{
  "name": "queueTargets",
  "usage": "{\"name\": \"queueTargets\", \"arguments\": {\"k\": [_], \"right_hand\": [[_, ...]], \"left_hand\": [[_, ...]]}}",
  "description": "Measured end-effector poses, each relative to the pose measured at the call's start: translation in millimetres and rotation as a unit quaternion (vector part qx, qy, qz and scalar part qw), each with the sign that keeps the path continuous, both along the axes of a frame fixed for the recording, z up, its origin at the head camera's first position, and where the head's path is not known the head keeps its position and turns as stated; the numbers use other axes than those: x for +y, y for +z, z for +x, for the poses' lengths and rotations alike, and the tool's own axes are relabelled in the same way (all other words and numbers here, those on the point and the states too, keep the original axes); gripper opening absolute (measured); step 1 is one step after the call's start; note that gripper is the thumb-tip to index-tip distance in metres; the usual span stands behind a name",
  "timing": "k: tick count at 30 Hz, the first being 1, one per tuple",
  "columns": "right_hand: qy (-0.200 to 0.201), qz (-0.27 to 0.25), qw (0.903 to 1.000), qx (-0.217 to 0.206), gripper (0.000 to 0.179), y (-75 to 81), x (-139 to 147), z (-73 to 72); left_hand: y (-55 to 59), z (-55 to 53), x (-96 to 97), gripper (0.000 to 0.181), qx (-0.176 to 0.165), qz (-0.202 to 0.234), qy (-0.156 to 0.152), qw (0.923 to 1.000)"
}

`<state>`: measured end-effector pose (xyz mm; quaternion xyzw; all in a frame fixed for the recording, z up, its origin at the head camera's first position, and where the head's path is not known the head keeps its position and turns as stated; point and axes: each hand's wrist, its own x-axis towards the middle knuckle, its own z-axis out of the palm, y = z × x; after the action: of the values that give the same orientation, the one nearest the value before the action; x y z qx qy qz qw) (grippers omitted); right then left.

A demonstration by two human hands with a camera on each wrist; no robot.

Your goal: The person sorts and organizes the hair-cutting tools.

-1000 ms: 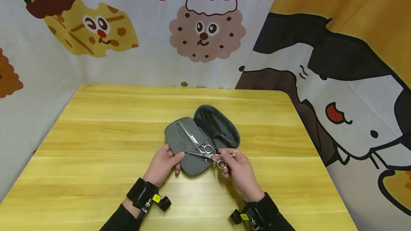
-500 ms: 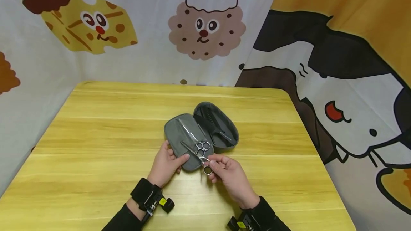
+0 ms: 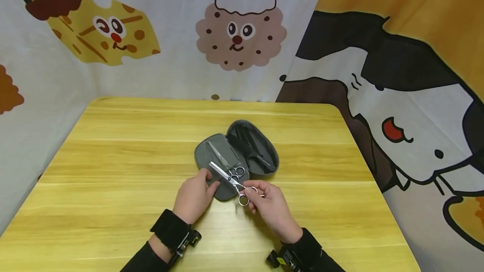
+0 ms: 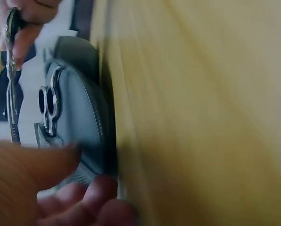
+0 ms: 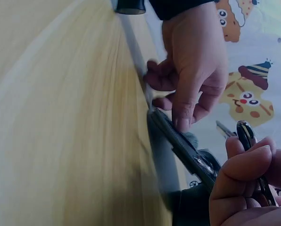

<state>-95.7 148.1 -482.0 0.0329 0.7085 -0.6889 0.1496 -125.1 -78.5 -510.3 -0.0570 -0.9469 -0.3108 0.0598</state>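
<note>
A grey zip case (image 3: 208,152) lies unfolded on the table in the head view. My right hand (image 3: 270,207) pinches silver hair scissors (image 3: 228,177) by their finger rings, with the blades slanting up-left above the near flap. A second pair of scissors (image 3: 238,172) sits in the flap's pocket, its rings sticking out. My left hand (image 3: 193,196) grips the flap's left edge; in the right wrist view its thumb (image 5: 182,120) lies on the flap. Part of that grip is blurred in the left wrist view. Inside the case's deeper half is a black comb (image 3: 245,144).
The yellow wood-grain table (image 3: 132,150) stretches out on all sides of the case. Behind it hangs a curtain (image 3: 170,79) printed with cartoon figures. Each wrist wears a black strap with a small camera.
My right hand has brought the scissors left and nearer to me, and their blades have turned to point more steeply up-left. My left hand has shifted its fingers and rolled over at the flap's edge.
</note>
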Motion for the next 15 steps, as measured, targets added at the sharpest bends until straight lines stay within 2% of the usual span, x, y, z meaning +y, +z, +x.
{"name": "queueTargets", "arguments": {"k": [3, 6, 11, 15], "right_hand": [[-0.013, 0.008, 0.9999, -0.008, 0.029, 0.7, 2.2, -0.7], [-0.01, 0.022, 0.9997, -0.004, 0.028, 0.1, 5.0, -1.5], [-0.017, 0.066, 0.9975, 0.018, 0.024, -1.9, 10.7, -1.7], [0.001, 0.116, 0.9928, 0.032, 0.021, 0.5, 14.8, 0.9]], "left_hand": [[4.2, -5.7, 0.8, 0.036, 0.038, -0.083, -0.026, 0.9955], [8.7, -13.1, 0.2, 0.039, 0.067, -0.129, -0.052, 0.988], [12.0, -19.6, 3.0, 0.028, 0.075, -0.157, -0.08, 0.9815], [10.6, -19.5, 4.1, 0.017, 0.115, -0.166, -0.091, 0.9751]]}}
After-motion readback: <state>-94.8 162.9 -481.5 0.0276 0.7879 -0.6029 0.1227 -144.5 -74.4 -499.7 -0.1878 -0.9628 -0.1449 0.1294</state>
